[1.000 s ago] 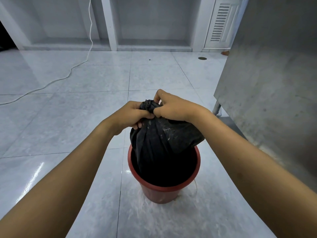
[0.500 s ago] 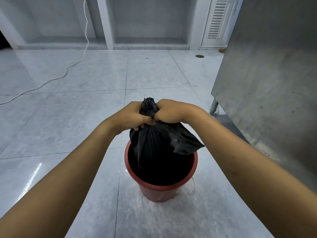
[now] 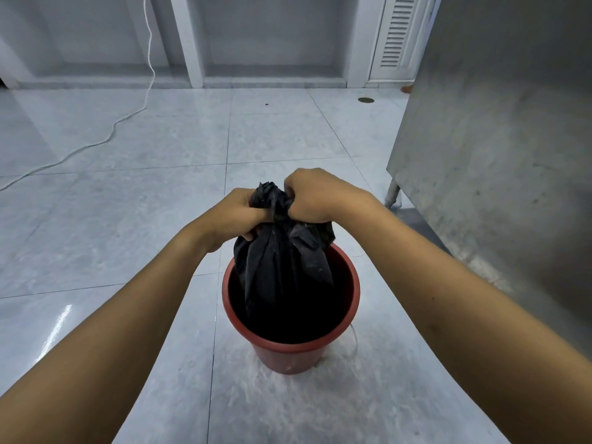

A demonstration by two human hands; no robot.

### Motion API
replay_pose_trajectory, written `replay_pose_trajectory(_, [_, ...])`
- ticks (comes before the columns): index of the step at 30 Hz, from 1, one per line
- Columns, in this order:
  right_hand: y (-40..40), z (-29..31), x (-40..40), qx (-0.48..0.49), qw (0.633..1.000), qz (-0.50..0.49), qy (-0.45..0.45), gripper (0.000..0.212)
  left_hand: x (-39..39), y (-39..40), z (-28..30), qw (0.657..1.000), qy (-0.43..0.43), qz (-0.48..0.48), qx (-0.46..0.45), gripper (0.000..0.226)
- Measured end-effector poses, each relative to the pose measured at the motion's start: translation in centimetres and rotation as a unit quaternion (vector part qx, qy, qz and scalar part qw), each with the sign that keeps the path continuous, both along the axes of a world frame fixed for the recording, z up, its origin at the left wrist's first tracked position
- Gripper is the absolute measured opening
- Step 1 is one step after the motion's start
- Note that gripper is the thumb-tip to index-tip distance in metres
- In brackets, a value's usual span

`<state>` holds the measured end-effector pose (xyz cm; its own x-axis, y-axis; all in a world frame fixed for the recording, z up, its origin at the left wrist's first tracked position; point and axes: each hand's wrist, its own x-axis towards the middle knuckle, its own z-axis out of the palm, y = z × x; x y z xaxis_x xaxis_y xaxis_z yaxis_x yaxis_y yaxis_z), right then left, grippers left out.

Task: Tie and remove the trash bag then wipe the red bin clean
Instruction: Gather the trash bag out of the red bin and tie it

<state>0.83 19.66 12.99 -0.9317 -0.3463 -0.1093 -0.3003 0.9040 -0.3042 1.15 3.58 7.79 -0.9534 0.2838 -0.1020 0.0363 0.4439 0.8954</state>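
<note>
A red bin [image 3: 351,285] stands on the tiled floor just ahead of me. A black trash bag [image 3: 282,267] rises out of it, its top gathered into a twisted neck above the rim. My left hand [image 3: 235,216] grips the neck from the left, fingers curled round the plastic. On the other side my right hand [image 3: 312,197] grips the same bunched top, knuckles up. The two hands sit close together with a tuft of bag sticking up between them. The bag's lower part is hidden inside the bin.
A large steel cabinet [image 3: 499,139] on a metal leg [image 3: 391,193] stands close on the right. A white cable [image 3: 128,113] trails across the floor at the far left. White open cupboards [image 3: 272,40] line the back wall. A round floor drain [image 3: 366,100] lies at the back right.
Both hands have closed tighter on the bag's top and drawn the neck narrower. The loose flap on the right side has been pulled in against the bag.
</note>
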Motion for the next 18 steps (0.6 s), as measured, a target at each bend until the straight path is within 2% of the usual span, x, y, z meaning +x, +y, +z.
replay_pose_trajectory(3, [-0.3,-0.1,0.0,-0.09,0.996,-0.008,-0.023,0.009,0.3,0.1,0.3,0.999,-0.03,-0.023,0.018,0.014])
replay_pose_trajectory(7, [0.2,-0.1,-0.2,-0.231,0.968,-0.047,-0.081,0.009,0.3,-0.2,0.3,1.0,-0.003,0.008,0.0,0.006])
replay_pose_trajectory(8, [0.4,0.1,-0.2,-0.221,0.969,-0.052,-0.096,0.015,0.3,-0.3,0.2,1.0,0.003,0.023,0.003,0.006])
replay_pose_trajectory(11, [1.1,0.4,-0.1,-0.073,0.981,-0.061,-0.169,0.061,0.4,-0.1,0.0,0.998,0.01,0.055,0.004,0.016])
replay_pose_trajectory(12, [1.3,0.4,0.1,-0.041,0.977,-0.057,-0.199,0.064,0.4,0.1,0.0,0.998,0.012,0.062,0.003,0.017])
replay_pose_trajectory(14, [1.1,-0.2,0.2,-0.037,0.976,-0.041,-0.21,0.047,0.6,0.4,0.1,0.997,0.023,0.071,0.006,0.012])
replay_pose_trajectory(16, [0.7,-0.6,0.0,-0.079,0.986,-0.044,-0.141,0.025,0.9,0.8,0.3,0.998,0.029,0.059,0.007,0.013])
replay_pose_trajectory(18, [0.5,-0.5,-0.3,-0.143,0.985,-0.055,-0.074,0.014,1.0,1.1,0.7,1.0,0.001,0.02,0.021,0.008])
